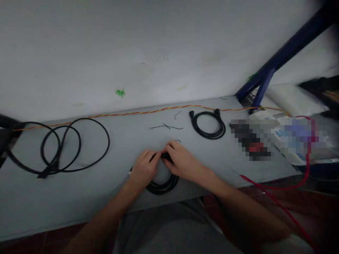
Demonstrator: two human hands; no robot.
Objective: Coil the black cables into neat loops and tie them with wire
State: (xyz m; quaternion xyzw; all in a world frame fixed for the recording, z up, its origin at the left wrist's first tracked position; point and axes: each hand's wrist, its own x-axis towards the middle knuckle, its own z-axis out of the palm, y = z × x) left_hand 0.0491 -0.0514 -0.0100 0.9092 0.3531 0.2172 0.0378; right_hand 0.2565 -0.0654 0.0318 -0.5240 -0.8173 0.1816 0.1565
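Observation:
Near the front edge of the grey table point(111, 194), a coiled black cable point(162, 187) lies under both of my hands. My left hand point(145, 165) is closed around the left side of the coil, and a light-coloured cable tip shows beside its wrist. My right hand point(180, 157) is closed on the coil's upper right, with a dark part of the cable between its fingers. The fingertips of the two hands meet at the top of the coil. Several thin black wire ties point(166, 126) lie just beyond the hands.
Another coiled black cable with plugs point(208, 135) sits at back right. Looser black cable loops point(79, 170) spread on the left. A red-and-yellow twisted wire point(148, 112) runs along the wall. Right are a blurred black-and-red object point(250, 141), a red cable point(280, 188) and a blue metal post point(286, 46).

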